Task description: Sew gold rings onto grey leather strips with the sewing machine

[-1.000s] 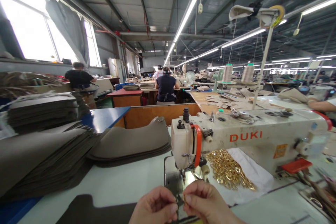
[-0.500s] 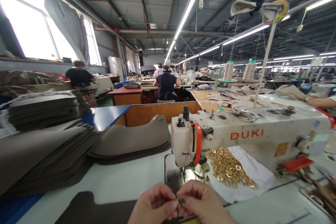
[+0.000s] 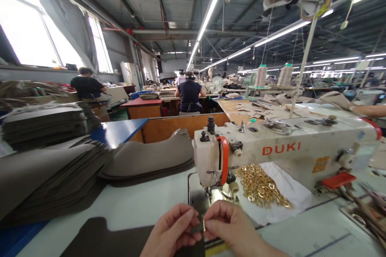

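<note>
In front of the sewing machine (image 3: 283, 156), my two hands face each other with fingertips close together. My right hand (image 3: 229, 223) is closed in a pinch on a small gold metal ring (image 3: 204, 225), which shows edge-on. My left hand (image 3: 175, 227) is closed too, thumb against fingers just left of the ring; what lies in its fingertips is too small and dark to tell. Below the hands, a dark grey-brown cut panel (image 3: 111, 237) lies on the pale table. Many gold metal rings (image 3: 261, 186) lie heaped on a white cloth (image 3: 297, 190) under the machine's arm.
Stacks of dark cut panels (image 3: 147, 154) stand left of the machine, with a taller pile (image 3: 51, 176) further left. Scissors and tools (image 3: 368, 209) lie in a tray at the right edge. Thread cones (image 3: 261, 76) stand behind. A co-worker (image 3: 189, 92) sits ahead, another (image 3: 87, 86) at left.
My hands have drawn slightly apart, the left one moving a little left. The gold ring now stands upright at my right fingertips; the small dark tab seen there before is mostly hidden.
</note>
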Action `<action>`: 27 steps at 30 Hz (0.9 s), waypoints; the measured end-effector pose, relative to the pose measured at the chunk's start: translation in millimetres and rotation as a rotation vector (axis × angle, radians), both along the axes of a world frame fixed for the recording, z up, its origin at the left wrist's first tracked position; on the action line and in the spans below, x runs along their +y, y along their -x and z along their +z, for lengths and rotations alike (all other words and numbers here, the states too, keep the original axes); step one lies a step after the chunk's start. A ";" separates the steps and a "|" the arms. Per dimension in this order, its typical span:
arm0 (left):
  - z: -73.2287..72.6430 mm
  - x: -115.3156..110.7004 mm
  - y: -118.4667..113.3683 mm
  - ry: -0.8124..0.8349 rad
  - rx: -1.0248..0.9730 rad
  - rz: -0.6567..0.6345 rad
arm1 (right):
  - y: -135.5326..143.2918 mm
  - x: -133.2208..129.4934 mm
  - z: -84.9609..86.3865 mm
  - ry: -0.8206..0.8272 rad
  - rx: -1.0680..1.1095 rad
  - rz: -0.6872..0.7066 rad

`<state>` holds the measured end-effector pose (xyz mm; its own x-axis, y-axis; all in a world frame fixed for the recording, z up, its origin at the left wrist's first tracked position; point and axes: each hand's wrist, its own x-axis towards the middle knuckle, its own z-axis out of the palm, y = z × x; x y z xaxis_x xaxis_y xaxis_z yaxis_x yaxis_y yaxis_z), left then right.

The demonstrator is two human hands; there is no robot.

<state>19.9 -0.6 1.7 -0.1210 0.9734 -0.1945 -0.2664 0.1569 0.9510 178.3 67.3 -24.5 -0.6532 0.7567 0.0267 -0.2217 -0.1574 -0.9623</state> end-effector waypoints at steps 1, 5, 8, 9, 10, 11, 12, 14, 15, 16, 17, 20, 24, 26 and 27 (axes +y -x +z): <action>0.4 0.0 0.3 0.010 -0.019 -0.001 | 0.2 0.4 0.4 0.006 -0.001 -0.011; -2.3 3.3 -0.1 0.009 0.019 -0.093 | 1.0 -1.0 0.8 0.004 0.003 -0.036; -5.1 6.5 -0.2 0.007 0.044 -0.136 | 1.8 -3.1 -0.6 0.005 0.004 -0.015; -5.6 7.2 -0.1 0.008 0.053 -0.147 | 2.0 -3.6 -1.3 0.009 0.001 -0.004; -6.0 7.6 0.0 0.008 0.065 -0.157 | 2.2 -4.2 -1.9 0.013 -0.001 0.009; -6.3 7.8 0.0 0.006 0.078 -0.167 | 2.3 -4.7 -2.2 0.016 0.002 0.019; -6.6 7.9 -0.1 0.003 0.092 -0.176 | 2.4 -5.5 -2.2 0.018 0.008 0.031; -7.7 7.7 -0.7 -0.003 0.117 -0.185 | 2.2 -7.8 -0.1 0.009 0.027 0.052; -8.3 7.4 -1.0 -0.004 0.129 -0.185 | 1.9 -9.5 2.1 -0.002 0.036 0.066; -8.9 7.0 -1.4 -0.002 0.145 -0.184 | 1.3 -11.5 4.9 -0.023 0.034 0.075; -9.4 6.5 -1.6 -0.005 0.166 -0.178 | 0.7 -13.7 8.1 -0.060 0.014 0.071; -8.9 3.6 -1.3 -0.053 0.257 -0.152 | -1.3 -19.8 17.3 -0.237 -0.126 -0.014; -5.2 0.3 -0.2 -0.075 0.343 -0.126 | -3.9 -22.1 21.3 -0.377 -0.218 -0.085; -4.2 0.1 -0.1 -0.051 0.322 -0.138 | -5.6 -20.3 20.1 -0.428 -0.198 -0.109; -4.0 0.4 -0.2 -0.047 0.300 -0.144 | -6.4 -18.9 19.1 -0.450 -0.186 -0.121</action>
